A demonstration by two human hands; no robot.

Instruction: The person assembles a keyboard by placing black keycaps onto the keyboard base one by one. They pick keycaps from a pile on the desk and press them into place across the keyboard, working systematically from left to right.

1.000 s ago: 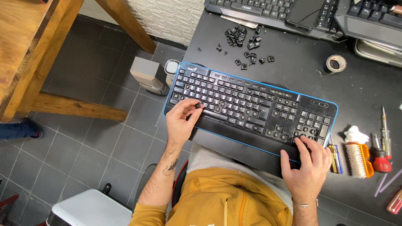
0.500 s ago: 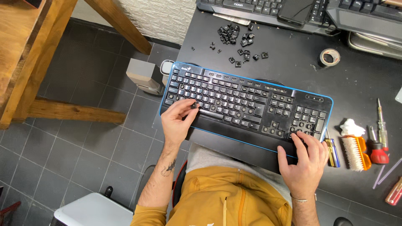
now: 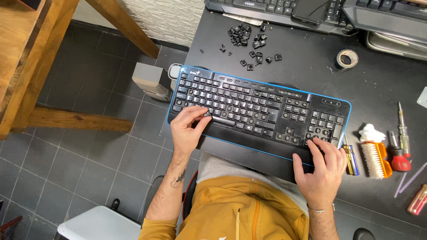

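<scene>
A black keyboard with a blue rim (image 3: 260, 104) lies slanted on the black desk (image 3: 302, 66), its front edge over my lap. My left hand (image 3: 187, 130) sits at the keyboard's lower left, thumb and forefinger pinched on a black keycap (image 3: 206, 114) in the bottom rows. My right hand (image 3: 322, 166) lies flat on the keyboard's lower right corner, fingers spread over the number pad and thumb on the wrist rest. Some key sockets near the arrow keys look bare.
Loose black keycaps (image 3: 245, 39) are heaped at the desk's back. A tape roll (image 3: 347, 58), a white rag (image 3: 372, 133), an orange brush (image 3: 374, 159) and screwdrivers (image 3: 401, 149) lie at the right. More keyboards (image 3: 267, 6) line the back edge. A wooden table (image 3: 26, 53) stands at the left.
The view has drifted a little, so the keyboard sits lower left in frame. Both hands stay at the same spots on the keyboard, the left still pinching at a key.
</scene>
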